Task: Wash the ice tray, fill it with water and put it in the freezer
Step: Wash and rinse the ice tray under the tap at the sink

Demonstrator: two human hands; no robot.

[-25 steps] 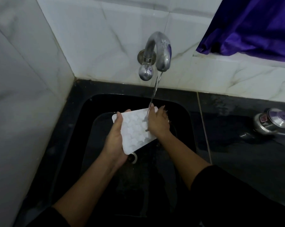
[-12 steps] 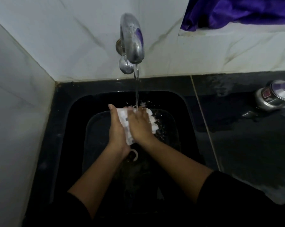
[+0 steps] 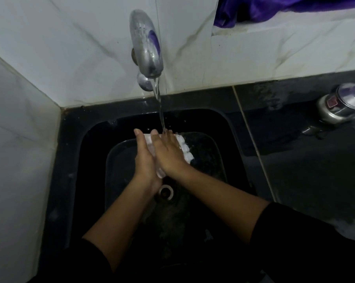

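A white ice tray (image 3: 185, 149) is held over the black sink (image 3: 95, 139), mostly hidden between my two hands. My left hand (image 3: 145, 160) grips its left edge, thumb up along the side. Lying flat across the tray's top is my right hand (image 3: 168, 152), fingers straight and pointing toward the back wall. Water runs from the chrome tap (image 3: 147, 45) in a thin stream (image 3: 161, 113) that lands on my right hand's fingers and the tray's far end. Only the tray's bumpy right edge and a near corner show.
The drain ring (image 3: 166, 192) lies in the basin just below my wrists. A wet black counter (image 3: 305, 160) stretches to the right, with a steel lidded pot (image 3: 342, 106) at its far side. White marble walls close the left and back; purple cloth (image 3: 284, 9) hangs top right.
My right hand has slid from the tray's far corner to lie flat over its top. The tray has turned more edge-on, and my view has tilted down over the sink.
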